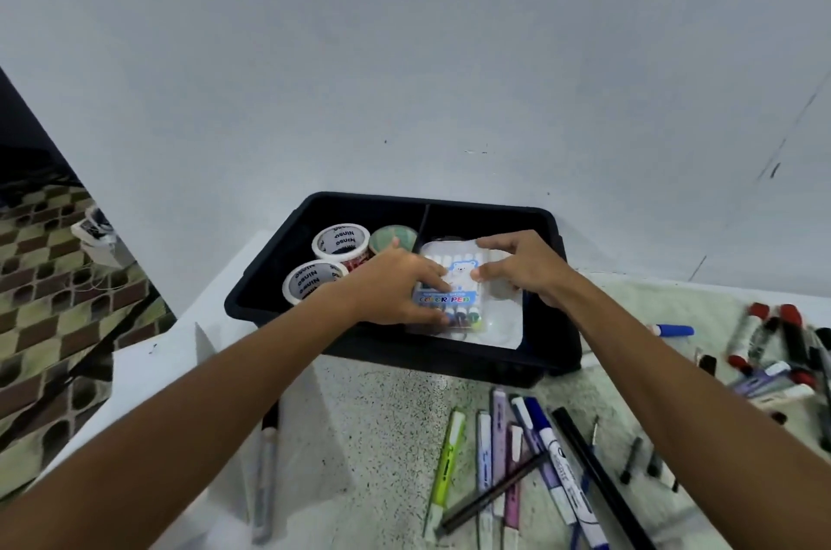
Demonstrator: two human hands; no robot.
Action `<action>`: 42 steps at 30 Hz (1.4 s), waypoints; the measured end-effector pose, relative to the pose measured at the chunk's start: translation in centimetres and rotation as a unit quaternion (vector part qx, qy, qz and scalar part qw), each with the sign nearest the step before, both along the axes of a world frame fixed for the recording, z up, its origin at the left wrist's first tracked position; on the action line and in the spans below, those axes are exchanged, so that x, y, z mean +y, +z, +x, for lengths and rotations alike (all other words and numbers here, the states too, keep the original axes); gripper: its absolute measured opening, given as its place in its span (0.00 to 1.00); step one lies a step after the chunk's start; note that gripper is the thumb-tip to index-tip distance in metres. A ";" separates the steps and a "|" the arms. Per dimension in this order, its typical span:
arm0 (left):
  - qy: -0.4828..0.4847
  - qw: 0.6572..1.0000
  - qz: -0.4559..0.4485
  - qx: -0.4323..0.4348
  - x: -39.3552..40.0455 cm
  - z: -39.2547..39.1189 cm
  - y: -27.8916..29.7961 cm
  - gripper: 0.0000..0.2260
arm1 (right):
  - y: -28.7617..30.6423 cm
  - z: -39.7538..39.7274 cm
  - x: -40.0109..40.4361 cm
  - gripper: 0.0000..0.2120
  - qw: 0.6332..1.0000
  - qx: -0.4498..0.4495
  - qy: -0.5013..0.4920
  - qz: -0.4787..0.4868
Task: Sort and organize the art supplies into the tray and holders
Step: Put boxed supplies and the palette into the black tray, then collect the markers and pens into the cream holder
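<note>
We have three tape rolls (341, 241) in the black tray (546, 362) at the surface's back edge. Both our hands, left (395, 286) and right (524, 263), hold the pen pack (454, 295) inside it. Many pens (535, 455) still lie loose near the front edge.

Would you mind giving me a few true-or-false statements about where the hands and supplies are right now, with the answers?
1. Both hands hold the color pen pack over the black tray. True: the left hand and right hand grip it from either side.
2. The tape rolls sit on the table outside the tray. False: they are in the tray's left part.
3. Loose pens and markers lie on the table near the tray. True.
4. The tray is white. False: it is black.
5. The pack's label reads COLOR PEN. True.
</note>
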State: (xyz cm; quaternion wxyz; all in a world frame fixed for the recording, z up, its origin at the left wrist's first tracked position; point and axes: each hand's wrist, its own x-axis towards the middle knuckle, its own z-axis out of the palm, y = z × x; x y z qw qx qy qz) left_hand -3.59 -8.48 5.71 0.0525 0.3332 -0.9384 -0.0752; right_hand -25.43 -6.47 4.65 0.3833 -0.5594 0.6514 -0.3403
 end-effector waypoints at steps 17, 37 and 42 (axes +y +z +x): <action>0.012 0.999 -0.020 0.036 1.9 -0.6 -1.0 0.23 | -0.9 0.7 2.0 0.24 0.977 0.206 0.041 -0.023; -0.192 0.980 0.036 0.044 11.7 -29.9 0.4 0.21 | 2.2 -22.8 25.4 0.19 0.929 0.329 -0.161 -0.052; -0.302 0.950 0.057 0.057 18.4 -40.2 -0.8 0.20 | 1.7 -29.2 34.6 0.19 0.905 0.338 -0.258 -0.031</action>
